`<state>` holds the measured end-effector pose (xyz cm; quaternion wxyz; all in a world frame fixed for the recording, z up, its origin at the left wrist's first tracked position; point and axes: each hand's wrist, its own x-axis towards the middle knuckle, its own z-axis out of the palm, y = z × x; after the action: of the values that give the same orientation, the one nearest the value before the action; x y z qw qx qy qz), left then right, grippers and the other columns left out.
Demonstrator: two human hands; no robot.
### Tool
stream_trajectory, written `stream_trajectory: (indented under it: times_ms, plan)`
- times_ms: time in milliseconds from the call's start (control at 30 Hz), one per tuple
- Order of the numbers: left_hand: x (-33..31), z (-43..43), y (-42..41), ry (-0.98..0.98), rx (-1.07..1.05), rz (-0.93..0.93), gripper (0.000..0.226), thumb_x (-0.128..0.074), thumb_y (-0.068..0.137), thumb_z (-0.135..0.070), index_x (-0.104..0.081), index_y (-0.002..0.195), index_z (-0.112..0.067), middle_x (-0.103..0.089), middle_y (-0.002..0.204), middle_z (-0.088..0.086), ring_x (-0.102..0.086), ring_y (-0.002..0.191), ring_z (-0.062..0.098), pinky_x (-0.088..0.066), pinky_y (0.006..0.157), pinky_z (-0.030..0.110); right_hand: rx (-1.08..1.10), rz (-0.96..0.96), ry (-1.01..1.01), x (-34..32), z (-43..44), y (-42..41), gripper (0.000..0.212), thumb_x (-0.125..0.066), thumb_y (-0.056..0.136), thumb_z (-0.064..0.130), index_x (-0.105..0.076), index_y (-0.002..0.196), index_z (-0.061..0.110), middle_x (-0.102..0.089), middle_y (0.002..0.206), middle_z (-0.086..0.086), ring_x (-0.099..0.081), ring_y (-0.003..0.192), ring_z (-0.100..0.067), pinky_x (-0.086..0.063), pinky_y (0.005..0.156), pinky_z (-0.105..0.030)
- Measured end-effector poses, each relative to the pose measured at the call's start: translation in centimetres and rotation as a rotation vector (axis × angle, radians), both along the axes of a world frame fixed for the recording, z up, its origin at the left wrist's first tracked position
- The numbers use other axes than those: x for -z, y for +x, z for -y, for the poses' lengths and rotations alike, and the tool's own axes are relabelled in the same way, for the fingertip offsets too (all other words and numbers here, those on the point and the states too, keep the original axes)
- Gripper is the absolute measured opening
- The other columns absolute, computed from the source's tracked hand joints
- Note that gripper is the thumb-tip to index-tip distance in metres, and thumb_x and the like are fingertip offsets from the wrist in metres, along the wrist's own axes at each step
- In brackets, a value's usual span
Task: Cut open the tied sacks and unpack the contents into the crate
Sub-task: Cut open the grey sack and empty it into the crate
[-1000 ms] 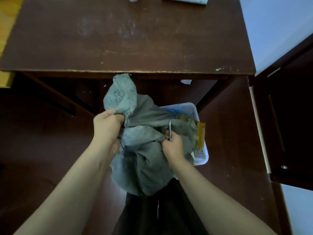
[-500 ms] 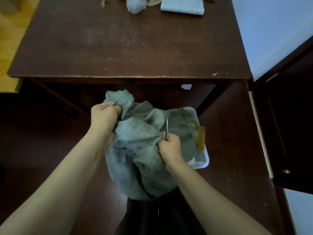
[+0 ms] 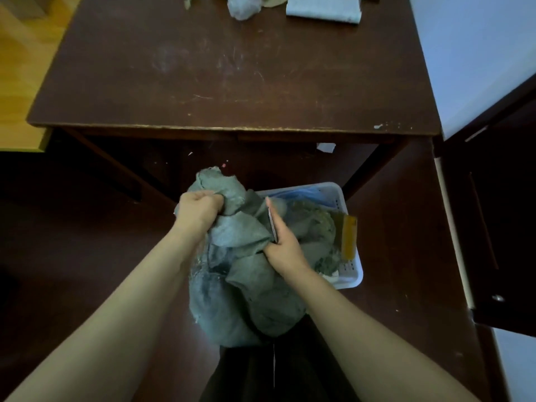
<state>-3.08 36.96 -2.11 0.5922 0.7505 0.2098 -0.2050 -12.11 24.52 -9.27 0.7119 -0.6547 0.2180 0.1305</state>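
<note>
Gripping the sack (image 3: pixel 240 285) at centre frame, left hand (image 3: pixel 200 207) fisted tight; right hand (image 3: pixel 282 245) clutches cloth and blade (image 3: pixel 272 224); crate (image 3: pixel 355 274) contents obscured.

Ahead of you: dark brown bench (image 3: pixel 232 82), top scuffed and scratched, near edge chipped. At its far edge, a crumpled grey lump (image 3: pixel 242 7) beside a folded pale cloth (image 3: pixel 322 10). White paper scrap (image 3: pixel 326 147) beneath the bench. Yellow wood floor (image 3: pixel 26 53) to your left, pale wall (image 3: pixel 470 47) and dark cabinet door (image 3: pixel 493 227) to your right.

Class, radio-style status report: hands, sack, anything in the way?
Left hand grips sack top. Right hand holds metal blade against sack. Sack overlaps white crate, hiding its left side.
</note>
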Motion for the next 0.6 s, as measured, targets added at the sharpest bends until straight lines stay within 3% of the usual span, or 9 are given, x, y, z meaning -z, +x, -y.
stream_trajectory:
  times_ms: [67, 100, 167, 233, 300, 333, 400, 467, 600]
  plan:
    - [0.5, 0.6, -1.1, -0.086, 0.046, -0.066, 0.044, -0.045, 0.072, 0.009, -0.047, 0.037, -0.018, -0.044, 0.041, -0.001, -0.043, 0.043, 0.017, -0.036, 0.043, 0.021, -0.038, -0.057, 0.022, 0.5, -1.0, 0.7, 0.05, -0.051, 0.094, 0.01, -0.049, 0.131, 0.043, -0.05, 0.12, 0.025, -0.05, 0.108, 0.007, -0.044, 0.081, -0.004]
    - [0.6, 0.7, -1.5, -0.186, 0.055, -0.114, 0.035, -0.046, 0.072, 0.005, -0.056, 0.045, -0.014, -0.052, 0.049, 0.003, -0.051, 0.049, 0.019, -0.044, 0.048, 0.023, 0.013, -0.125, 0.04, 0.3, -1.3, 1.1, 0.035, -0.049, 0.094, 0.01, -0.062, 0.115, 0.036, -0.061, 0.114, 0.014, -0.058, 0.107, -0.007, -0.05, 0.081, -0.015]
    - [0.7, 0.0, -1.6, -0.342, 0.057, -0.215, 0.023, -0.048, 0.08, -0.012, -0.069, 0.072, -0.005, -0.063, 0.068, 0.011, -0.059, 0.061, 0.022, -0.052, 0.059, 0.028, 0.235, -0.317, 0.067, 0.8, -1.0, 2.1, 0.025, -0.047, 0.094, 0.009, -0.067, 0.093, 0.024, -0.068, 0.097, -0.005, -0.064, 0.101, -0.029, -0.055, 0.08, -0.034]
    - [2.1, -2.2, -1.3, -0.402, -0.058, -0.225, 0.034, -0.041, 0.087, -0.024, -0.07, 0.092, -0.007, -0.067, 0.075, 0.01, -0.06, 0.062, 0.018, -0.05, 0.052, 0.025, 0.472, -0.471, 0.138, 1.4, 0.2, 2.7, 0.02, -0.047, 0.094, 0.012, -0.065, 0.103, 0.014, -0.067, 0.1, -0.011, -0.064, 0.096, -0.031, -0.055, 0.085, -0.041]
    - [4.6, -4.8, -1.5, -0.228, -0.143, -0.187, 0.037, -0.043, 0.089, -0.015, -0.059, 0.123, -0.012, -0.067, 0.106, 0.013, -0.062, 0.085, 0.02, -0.052, 0.067, 0.034, 0.634, -0.532, 0.243, 2.0, 1.8, 3.0, 0.023, -0.05, 0.094, 0.016, -0.06, 0.114, 0.009, -0.065, 0.106, -0.014, -0.063, 0.095, -0.031, -0.054, 0.087, -0.046]
    - [6.2, -5.9, -2.0, -0.04, -0.045, -0.208, 0.052, -0.051, 0.086, -0.01, -0.047, 0.137, -0.016, -0.058, 0.126, 0.013, -0.058, 0.101, 0.024, -0.05, 0.083, 0.041, 0.682, -0.544, 0.29, 2.3, 2.5, 3.1, 0.025, -0.05, 0.093, 0.018, -0.059, 0.115, 0.008, -0.065, 0.108, -0.015, -0.063, 0.096, -0.032, -0.053, 0.088, -0.047]
    - [9.3, -7.1, -4.0, 0.343, 0.381, -0.347, 0.091, -0.068, 0.074, -0.015, -0.019, 0.15, -0.026, -0.026, 0.152, 0.012, -0.034, 0.132, 0.032, -0.033, 0.107, 0.05, 0.724, -0.569, 0.333, 2.9, 3.3, 3.4, 0.029, -0.049, 0.094, 0.02, -0.059, 0.117, 0.007, -0.065, 0.112, -0.016, -0.063, 0.098, -0.033, -0.053, 0.089, -0.047]
    - [12.1, -6.9, -5.8, 0.552, 0.561, -0.443, 0.113, -0.08, 0.068, -0.031, -0.003, 0.15, -0.035, -0.001, 0.157, 0.011, -0.004, 0.142, 0.035, -0.018, 0.112, 0.053, 0.735, -0.608, 0.344, 3.3, 3.9, 3.4, 0.031, -0.049, 0.096, 0.024, -0.06, 0.12, 0.008, -0.064, 0.115, -0.016, -0.062, 0.102, -0.032, -0.051, 0.091, -0.045]
    - [16.8, -5.0, -7.0, 0.61, 0.742, -0.473, 0.123, -0.081, 0.059, -0.054, 0.003, 0.148, -0.039, 0.015, 0.156, 0.014, 0.011, 0.142, 0.037, -0.011, 0.114, 0.05, 0.729, -0.682, 0.389, 4.4, 5.4, 3.7, 0.036, -0.051, 0.096, 0.031, -0.059, 0.124, 0.011, -0.062, 0.122, -0.014, -0.059, 0.11, -0.032, -0.049, 0.096, -0.045]
